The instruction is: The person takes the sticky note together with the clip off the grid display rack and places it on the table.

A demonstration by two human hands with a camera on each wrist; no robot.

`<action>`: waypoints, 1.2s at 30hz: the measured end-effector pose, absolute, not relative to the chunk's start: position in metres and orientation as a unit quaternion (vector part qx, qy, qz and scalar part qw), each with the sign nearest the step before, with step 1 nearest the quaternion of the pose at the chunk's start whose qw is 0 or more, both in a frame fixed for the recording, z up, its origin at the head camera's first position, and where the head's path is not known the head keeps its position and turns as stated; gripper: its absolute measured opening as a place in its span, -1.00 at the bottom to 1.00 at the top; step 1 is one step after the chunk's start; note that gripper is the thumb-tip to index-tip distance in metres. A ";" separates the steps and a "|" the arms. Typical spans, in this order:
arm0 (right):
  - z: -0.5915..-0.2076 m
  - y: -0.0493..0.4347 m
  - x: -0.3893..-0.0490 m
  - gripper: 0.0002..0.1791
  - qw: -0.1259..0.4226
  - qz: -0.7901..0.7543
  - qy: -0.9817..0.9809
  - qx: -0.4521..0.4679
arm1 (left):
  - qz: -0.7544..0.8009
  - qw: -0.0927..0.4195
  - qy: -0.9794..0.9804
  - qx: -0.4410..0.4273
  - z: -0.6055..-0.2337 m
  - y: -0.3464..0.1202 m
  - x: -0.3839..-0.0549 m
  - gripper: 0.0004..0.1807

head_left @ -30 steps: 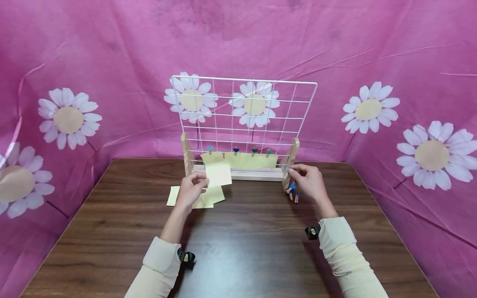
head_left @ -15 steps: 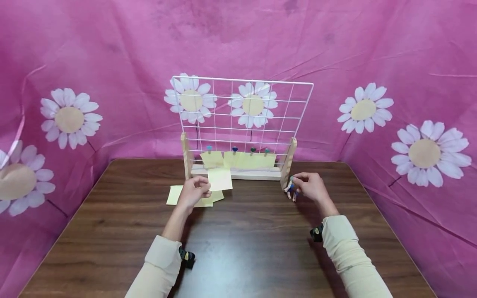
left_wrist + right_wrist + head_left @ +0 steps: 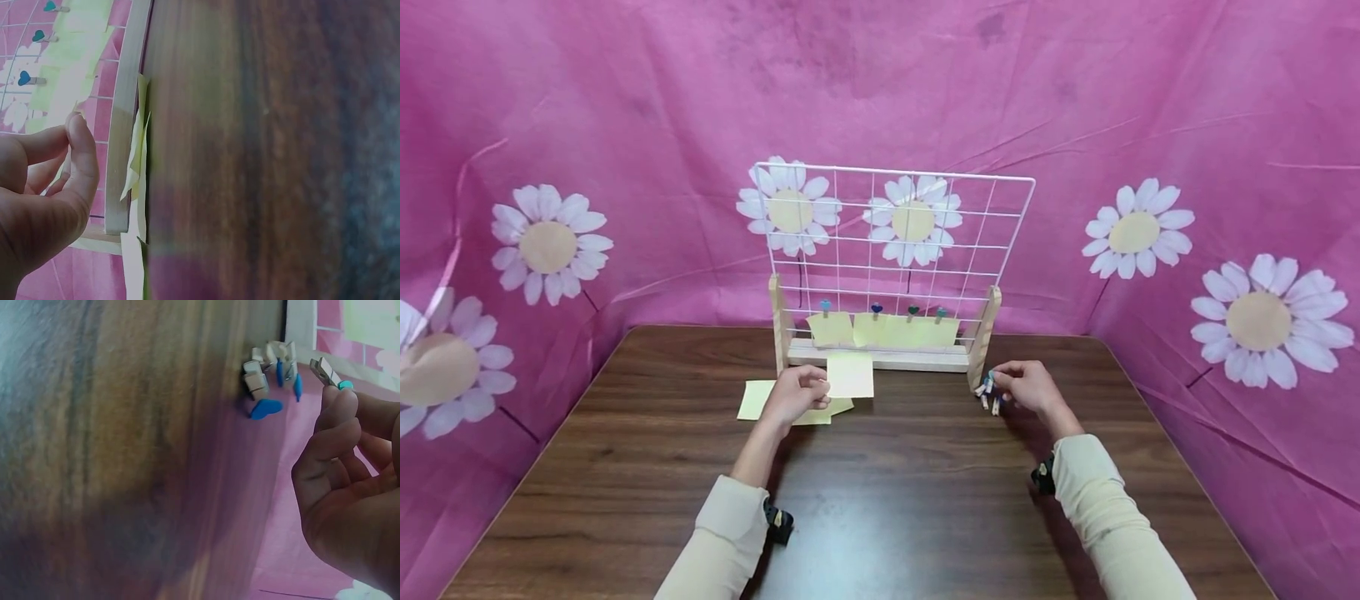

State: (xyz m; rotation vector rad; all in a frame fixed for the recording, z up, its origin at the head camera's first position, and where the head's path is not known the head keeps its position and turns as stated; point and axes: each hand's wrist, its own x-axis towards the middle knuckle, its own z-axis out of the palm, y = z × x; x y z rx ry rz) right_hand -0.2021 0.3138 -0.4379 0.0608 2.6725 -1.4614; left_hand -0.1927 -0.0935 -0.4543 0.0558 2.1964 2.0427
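Observation:
My left hand (image 3: 793, 393) pinches a pale yellow sticky note (image 3: 852, 375) by its left edge, in front of the wire grid rack (image 3: 872, 359). In the right wrist view, thumb and forefinger of my right hand (image 3: 350, 469) pinch a small wooden clothespin (image 3: 325, 370) with a teal heart. Several loose clothespins (image 3: 265, 409) with blue hearts lie on the table just below it, by the rack's right foot. Yellow notes (image 3: 831, 330) hang in a row low on the grid under heart clothespins (image 3: 877, 309). Other sticky notes (image 3: 756, 401) lie on the table beneath my left hand.
The rack's wooden uprights (image 3: 987, 333) stand at the back of the brown wooden table (image 3: 895, 500). Behind it hangs a pink cloth (image 3: 685, 100) with printed daisies.
My left hand has brought the note slightly lower and to the right. My right hand has moved down and right with the clothespin, away from the rack's right upright.

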 end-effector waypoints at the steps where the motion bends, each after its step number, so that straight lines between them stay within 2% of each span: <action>1: -0.439 0.315 -0.203 -0.69 0.050 -0.483 0.874 0.020 | 0.678 0.071 0.731 0.018 -0.454 -0.094 -0.193 -0.77; 9: -0.449 0.324 -0.208 -0.68 0.069 -0.497 0.863 0.048 | 0.659 0.080 0.748 0.022 -0.452 -0.093 -0.196 -0.78; 18: -0.456 0.330 -0.207 -0.63 0.109 -0.499 0.859 0.030 | 0.635 0.084 0.768 0.021 -0.456 -0.089 -0.195 -0.76; 36: -0.464 0.330 -0.211 -0.62 0.118 -0.515 0.848 0.043 | 0.619 0.101 0.779 0.000 -0.462 -0.090 -0.199 -0.76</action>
